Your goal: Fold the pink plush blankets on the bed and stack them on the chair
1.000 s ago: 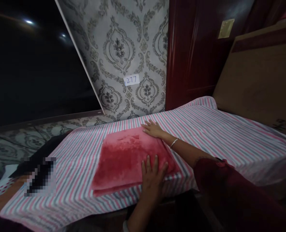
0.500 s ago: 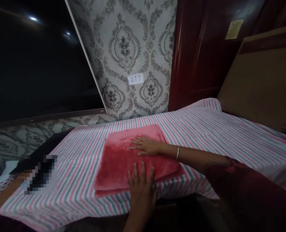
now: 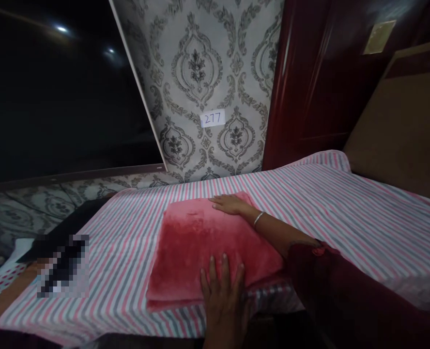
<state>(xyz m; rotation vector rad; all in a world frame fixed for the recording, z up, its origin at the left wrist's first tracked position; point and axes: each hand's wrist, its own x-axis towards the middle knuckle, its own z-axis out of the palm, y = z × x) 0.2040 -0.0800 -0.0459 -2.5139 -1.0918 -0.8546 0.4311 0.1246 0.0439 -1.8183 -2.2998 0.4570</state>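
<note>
A folded red plush cloth [image 3: 196, 242] lies on a striped pink, grey and white sheet [image 3: 327, 203] that covers a bed or table. My left hand [image 3: 224, 293] rests flat on the cloth's near edge, fingers spread. My right hand [image 3: 231, 203] lies flat on the cloth's far right corner, fingers stretched out, with a silver bangle on the wrist. Neither hand grips anything.
A patterned wallpaper wall with a small label reading 277 [image 3: 212, 118] rises behind the sheet. A dark red wooden door or cabinet [image 3: 309, 82] stands at the right, with a brown board [image 3: 400, 126] beside it. Dark fabric [image 3: 68, 225] lies at the left.
My right hand slid from the middle of the red cloth back to its far right corner. My left hand stayed on the near edge. The view shifted slightly.
</note>
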